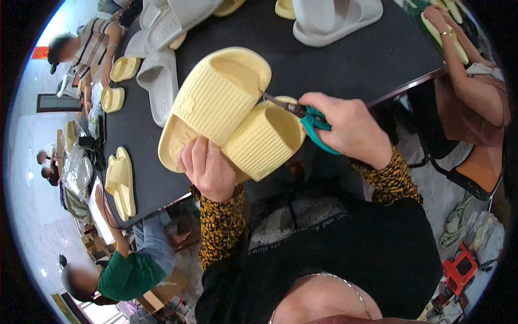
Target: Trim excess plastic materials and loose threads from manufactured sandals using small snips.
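Observation:
My left hand is closed on a pair of pale yellow slippers at their near end, holding them tilted over the black table. The two slippers lie side by side, each with a wide ribbed strap. A pair of scissors with teal handles is in my right hand, fingers wrapped round the handles. The metal blades point left, and their tips reach the edge of the larger-looking slipper's strap, beside the gap between the two. Whether the blades touch the strap I cannot tell.
Grey slippers and small yellow ones lie along the far and left parts of the black table. Another yellow pair sits at the left edge. Co-workers stand at left and right; a red stool is at lower right.

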`<state>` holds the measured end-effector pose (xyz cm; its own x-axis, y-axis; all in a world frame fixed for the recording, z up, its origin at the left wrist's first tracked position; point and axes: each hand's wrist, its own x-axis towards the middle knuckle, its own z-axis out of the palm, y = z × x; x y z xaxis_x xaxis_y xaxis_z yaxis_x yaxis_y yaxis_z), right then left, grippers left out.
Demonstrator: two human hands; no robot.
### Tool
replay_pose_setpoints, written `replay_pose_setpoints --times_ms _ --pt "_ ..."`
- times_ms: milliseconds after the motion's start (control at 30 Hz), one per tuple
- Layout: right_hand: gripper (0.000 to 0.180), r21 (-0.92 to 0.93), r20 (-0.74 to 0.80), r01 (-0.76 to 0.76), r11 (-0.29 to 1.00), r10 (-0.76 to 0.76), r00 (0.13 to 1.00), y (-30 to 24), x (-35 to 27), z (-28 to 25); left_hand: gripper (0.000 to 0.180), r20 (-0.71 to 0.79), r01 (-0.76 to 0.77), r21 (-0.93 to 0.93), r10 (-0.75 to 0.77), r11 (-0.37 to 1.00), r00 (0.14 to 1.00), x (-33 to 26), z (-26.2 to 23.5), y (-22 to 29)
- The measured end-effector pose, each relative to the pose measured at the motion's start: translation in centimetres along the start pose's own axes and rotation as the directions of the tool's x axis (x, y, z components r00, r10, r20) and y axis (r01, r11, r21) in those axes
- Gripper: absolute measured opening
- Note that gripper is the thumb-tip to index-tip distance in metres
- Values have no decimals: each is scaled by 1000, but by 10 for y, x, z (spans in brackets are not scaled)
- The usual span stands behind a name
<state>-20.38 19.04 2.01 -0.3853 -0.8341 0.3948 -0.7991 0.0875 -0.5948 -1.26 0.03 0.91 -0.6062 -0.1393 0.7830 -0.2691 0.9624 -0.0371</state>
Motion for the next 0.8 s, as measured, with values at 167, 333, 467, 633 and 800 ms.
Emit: replay_pose_setpoints --times_ms 167,333,467,633,800 --pt "38 105 -65 -108 989 115 991 8 0 6 25 73 -14 2 14 1000 997 -4 4 -10" --pt "38 78 -193 -69 995 83 978 16 -2 3 21 94 37 1 -37 999 995 -3 6 -16" --pt "41 130 -185 -113 985 136 973 19 1 8 18 185 93 -66 -79 993 979 4 4 -18" --pt "42 133 -272 -97 986 130 953 26 8 14 22 315 187 -99 -147 977 938 1 15 -24" --pt "42 79 -321 -101 992 122 939 24 10 23 30 348 185 -81 -146 979 926 -5 17 -20"
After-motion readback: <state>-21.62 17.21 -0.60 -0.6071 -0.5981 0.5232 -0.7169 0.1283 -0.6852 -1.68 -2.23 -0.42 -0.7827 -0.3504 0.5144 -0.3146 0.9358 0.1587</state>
